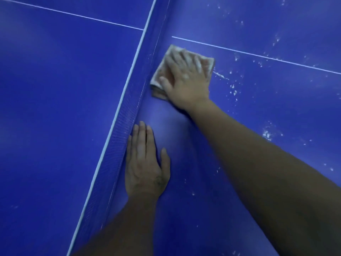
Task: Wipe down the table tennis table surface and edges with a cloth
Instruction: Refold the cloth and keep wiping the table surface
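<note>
Close against the foot of the net point(142, 71), on the near half of the blue desk point(184, 200), the right hand point(186, 80) presses a folded tan cloth point(209, 63) flat to the surface. Its fingers point(198, 64) are spread and nearly straight on top of the cloth, bearing down on it without curling round it; they are blurred, which suggests a stroke under way. The left hand point(145, 163) lies palm down on the desk nearer the body, fingers straight and together, their outer edge just beside the net, holding nothing and seemingly bracing the reach. The step in hand looks like wiping the strip of surface along the net. To the right of the cloth the desk carries scattered white specks point(233, 89), some near the thin white line point(258, 55), so much of this half appears yet to be done. The next move probably calls for sweeping the cloth rightward across that speckled area with even pressure, keeping it flat so that it gathers the grit instead of scattering it.
</note>
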`<action>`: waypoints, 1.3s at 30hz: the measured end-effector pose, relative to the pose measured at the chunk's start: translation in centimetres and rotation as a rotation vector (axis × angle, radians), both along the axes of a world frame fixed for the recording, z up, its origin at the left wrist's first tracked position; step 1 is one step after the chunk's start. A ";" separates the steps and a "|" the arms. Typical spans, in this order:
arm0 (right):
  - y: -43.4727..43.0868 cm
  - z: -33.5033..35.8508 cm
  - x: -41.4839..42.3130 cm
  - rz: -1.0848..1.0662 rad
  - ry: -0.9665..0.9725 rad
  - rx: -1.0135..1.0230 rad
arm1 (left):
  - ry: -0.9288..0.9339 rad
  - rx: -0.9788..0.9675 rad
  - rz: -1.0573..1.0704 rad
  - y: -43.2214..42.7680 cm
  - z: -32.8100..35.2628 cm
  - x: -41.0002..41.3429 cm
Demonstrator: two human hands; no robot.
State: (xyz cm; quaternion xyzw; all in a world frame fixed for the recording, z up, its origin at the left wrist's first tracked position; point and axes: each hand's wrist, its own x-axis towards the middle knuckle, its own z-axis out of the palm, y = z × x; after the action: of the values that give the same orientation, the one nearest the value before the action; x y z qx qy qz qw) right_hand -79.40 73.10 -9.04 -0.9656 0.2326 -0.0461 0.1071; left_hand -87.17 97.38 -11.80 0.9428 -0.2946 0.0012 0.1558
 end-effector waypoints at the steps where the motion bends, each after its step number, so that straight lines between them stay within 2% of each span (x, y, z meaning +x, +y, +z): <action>1: -1.6 -0.1 -0.7 -0.056 -0.001 -0.013 | 0.012 -0.001 0.008 0.0 0.0 0.0; 5: -5.9 0.3 -7.0 -0.254 -0.005 -0.009 | 0.059 0.006 0.004 0.0 0.0 -0.1; 9: -5.0 1.0 -12.3 -0.329 0.080 0.014 | 0.065 0.023 0.002 0.0 -0.1 0.0; 13: -2.3 1.3 -8.7 -0.212 0.168 0.005 | 0.060 0.026 -0.007 0.3 -0.1 0.0; 16: -1.6 1.2 -4.0 -0.040 0.109 0.005 | 0.044 0.020 -0.021 0.4 -0.4 0.1; 19: -3.8 0.7 -2.2 0.018 0.042 -0.023 | 0.040 0.036 -0.017 0.4 -0.5 0.1; 22: -7.8 0.0 -4.0 -0.074 0.015 -0.076 | 0.060 0.031 -0.017 0.3 -0.5 0.2; 25: -11.0 -0.1 -8.7 -0.275 0.032 -0.039 | 0.067 0.027 -0.017 0.3 -0.4 0.1; 30: -10.5 0.0 -16.5 -0.485 0.053 -0.033 | 0.077 0.029 -0.017 0.2 -0.4 0.1; 35: -8.7 -0.2 -12.8 -0.706 0.039 -0.034 | 0.073 0.029 -0.012 0.2 -0.4 0.1; 37: -7.3 -0.3 -9.9 -0.677 0.040 -0.051 | 0.078 0.029 -0.004 0.1 -0.3 0.1; 39: -5.0 -0.3 -7.5 -0.531 0.055 -0.059 | 0.079 0.024 -0.009 0.1 -0.1 0.1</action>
State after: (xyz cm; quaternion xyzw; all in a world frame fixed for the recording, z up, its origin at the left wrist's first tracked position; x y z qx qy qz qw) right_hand -86.86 68.14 -9.36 -0.8744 0.4790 -0.0531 0.0565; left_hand -87.08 97.43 -11.95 0.9427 -0.2925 -0.0401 0.1558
